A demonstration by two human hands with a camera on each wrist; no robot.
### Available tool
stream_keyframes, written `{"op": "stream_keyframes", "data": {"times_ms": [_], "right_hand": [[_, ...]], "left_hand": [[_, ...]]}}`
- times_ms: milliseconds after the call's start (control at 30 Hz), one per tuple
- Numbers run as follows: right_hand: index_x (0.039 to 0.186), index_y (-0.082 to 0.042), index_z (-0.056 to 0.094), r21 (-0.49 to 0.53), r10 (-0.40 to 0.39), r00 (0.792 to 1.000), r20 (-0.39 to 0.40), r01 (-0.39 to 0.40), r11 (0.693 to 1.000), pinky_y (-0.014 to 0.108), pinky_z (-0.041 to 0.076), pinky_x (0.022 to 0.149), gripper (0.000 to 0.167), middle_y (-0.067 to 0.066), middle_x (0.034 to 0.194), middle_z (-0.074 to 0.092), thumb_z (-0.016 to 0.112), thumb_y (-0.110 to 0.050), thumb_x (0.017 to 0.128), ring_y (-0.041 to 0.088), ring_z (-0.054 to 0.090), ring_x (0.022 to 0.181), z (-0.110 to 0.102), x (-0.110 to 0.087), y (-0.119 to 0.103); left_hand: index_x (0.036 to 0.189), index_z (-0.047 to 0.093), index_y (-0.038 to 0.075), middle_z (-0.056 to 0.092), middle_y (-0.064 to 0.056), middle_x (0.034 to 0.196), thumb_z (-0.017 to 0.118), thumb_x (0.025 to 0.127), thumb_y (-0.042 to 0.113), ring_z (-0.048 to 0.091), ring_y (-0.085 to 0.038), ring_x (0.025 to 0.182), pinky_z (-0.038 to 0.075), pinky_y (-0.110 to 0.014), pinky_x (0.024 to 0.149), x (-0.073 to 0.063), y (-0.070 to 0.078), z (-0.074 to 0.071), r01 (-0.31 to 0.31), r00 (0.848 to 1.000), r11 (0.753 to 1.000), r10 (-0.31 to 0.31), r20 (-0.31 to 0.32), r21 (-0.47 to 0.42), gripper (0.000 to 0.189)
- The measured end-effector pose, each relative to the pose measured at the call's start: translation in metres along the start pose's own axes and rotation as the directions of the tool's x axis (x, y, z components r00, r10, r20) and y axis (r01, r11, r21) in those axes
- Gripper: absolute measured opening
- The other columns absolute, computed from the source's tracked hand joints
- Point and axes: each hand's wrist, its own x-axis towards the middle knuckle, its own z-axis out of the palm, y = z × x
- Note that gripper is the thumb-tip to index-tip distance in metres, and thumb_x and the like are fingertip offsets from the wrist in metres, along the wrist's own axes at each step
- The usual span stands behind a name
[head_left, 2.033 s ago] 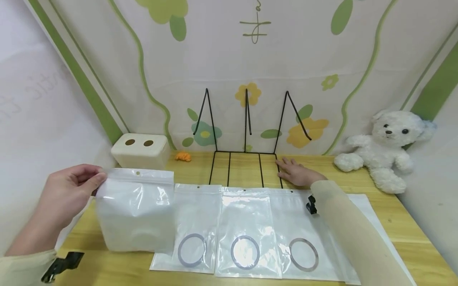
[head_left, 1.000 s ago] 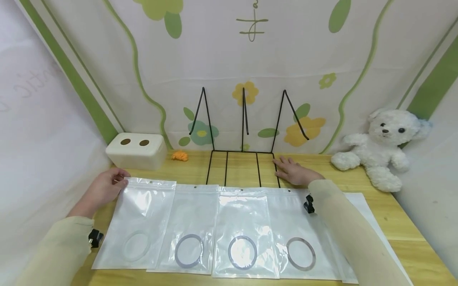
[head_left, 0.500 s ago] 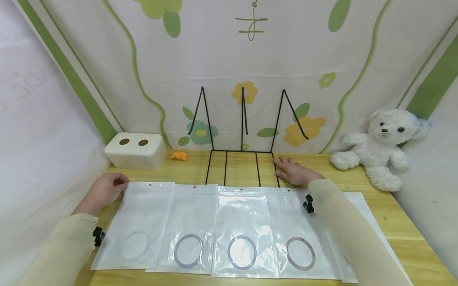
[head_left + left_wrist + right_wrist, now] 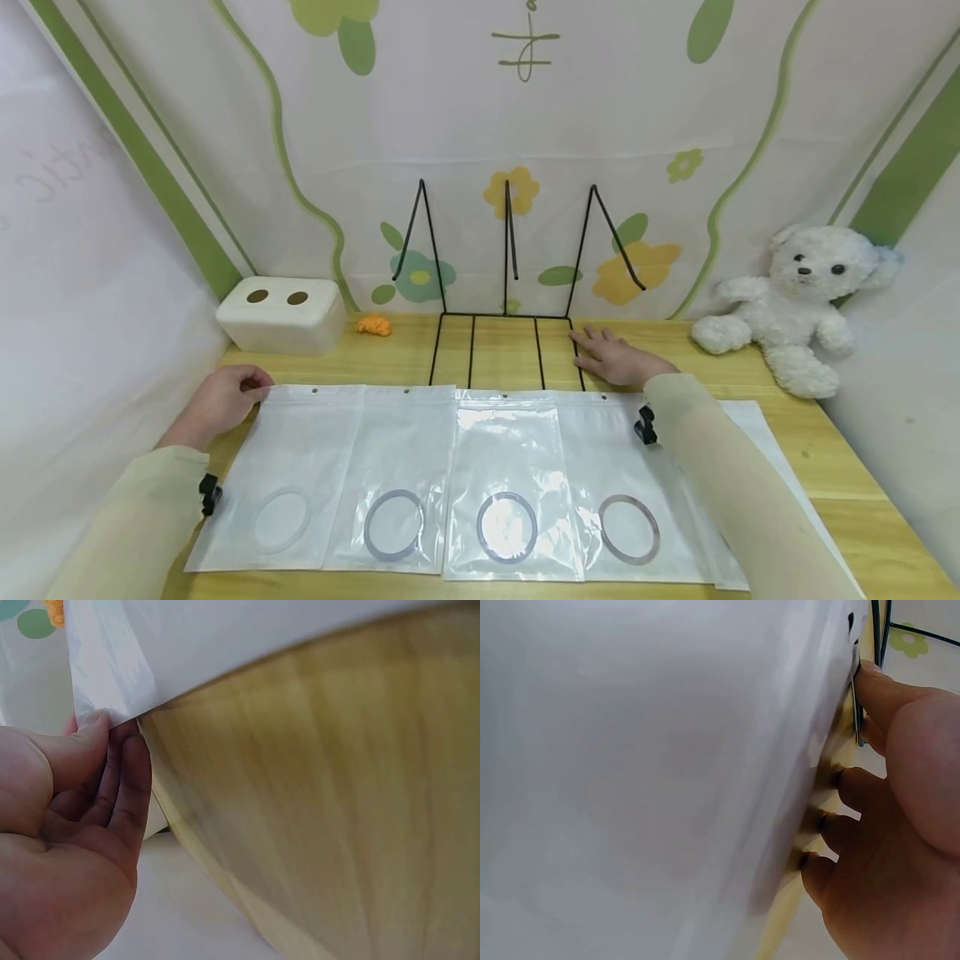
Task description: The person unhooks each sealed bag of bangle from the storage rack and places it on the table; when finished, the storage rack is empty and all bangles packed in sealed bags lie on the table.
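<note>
A row of white clear-fronted zip bags lies on the wooden table. My left hand point(image 4: 221, 402) pinches the top left corner of the leftmost zip bag point(image 4: 311, 442), which lies flat with a pale bangle-like ring point(image 4: 282, 492) low inside it. In the left wrist view, thumb and fingers meet on that bag corner point(image 4: 112, 690). Beside it are a bag with a lilac ring point(image 4: 375, 527), one with a greyish ring point(image 4: 480, 527) and one with a brownish ring point(image 4: 602, 527). My right hand point(image 4: 618, 360), fingers spread, rests on the table against the black wire rack's point(image 4: 507, 250) base.
Another white bag point(image 4: 753, 429) lies partly under the right forearm. A white box with two holes point(image 4: 281, 327) stands at the back left, near an orange bundle point(image 4: 374, 325). A white teddy bear point(image 4: 802, 312) sits at the back right. A patterned cloth hangs behind.
My left hand has lowered the leftmost bag from upright to flat on the table at the row's left end, then drawn it slightly straighter. The right hand stays in place.
</note>
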Motion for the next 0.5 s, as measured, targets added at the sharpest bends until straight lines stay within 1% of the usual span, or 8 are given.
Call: {"op": "stream_keyframes", "data": {"times_ms": [200, 333, 500], "right_hand": [[0.174, -0.009, 0.014, 0.000, -0.002, 1.000, -0.001, 0.002, 1.000, 0.076, -0.001, 0.130, 0.069, 0.029, 0.179, -0.002, 0.042, -0.037, 0.118, 0.060, -0.008, 0.162, 0.0000, 0.0003, -0.0010], [0.174, -0.009, 0.014, -0.006, -0.002, 1.000, -0.002, 0.002, 1.000, 0.077, -0.001, 0.129, 0.069, 0.030, 0.179, -0.002, 0.042, -0.037, 0.119, 0.060, -0.007, 0.162, 0.0000, 0.0009, -0.0008], [0.175, -0.011, 0.014, 0.001, 0.012, 1.000, -0.003, -0.012, 1.000, 0.075, -0.002, 0.130, 0.069, 0.027, 0.180, -0.002, 0.041, -0.040, 0.118, 0.058, -0.008, 0.163, 0.0005, 0.0014, 0.0008]], "left_hand": [[0.113, 0.069, -0.009, 0.068, -0.025, 0.105, 0.065, 0.106, 0.002, 0.060, -0.034, 0.091, 0.053, -0.036, 0.073, 0.0019, 0.0013, 0.0002, 0.049, 0.998, 0.999, -0.049, 0.031, -0.008, 0.014], [0.119, 0.067, -0.012, 0.068, -0.029, 0.110, 0.063, 0.106, 0.001, 0.063, -0.038, 0.096, 0.056, -0.039, 0.077, 0.0025, -0.0013, 0.0004, 0.039, 0.999, 0.999, -0.038, 0.032, -0.015, 0.019], [0.127, 0.062, -0.015, 0.066, -0.034, 0.120, 0.060, 0.107, 0.002, 0.064, -0.044, 0.105, 0.058, -0.050, 0.087, 0.0008, -0.0014, 0.0001, 0.022, 1.000, 0.999, -0.021, 0.019, -0.033, 0.026]]}}
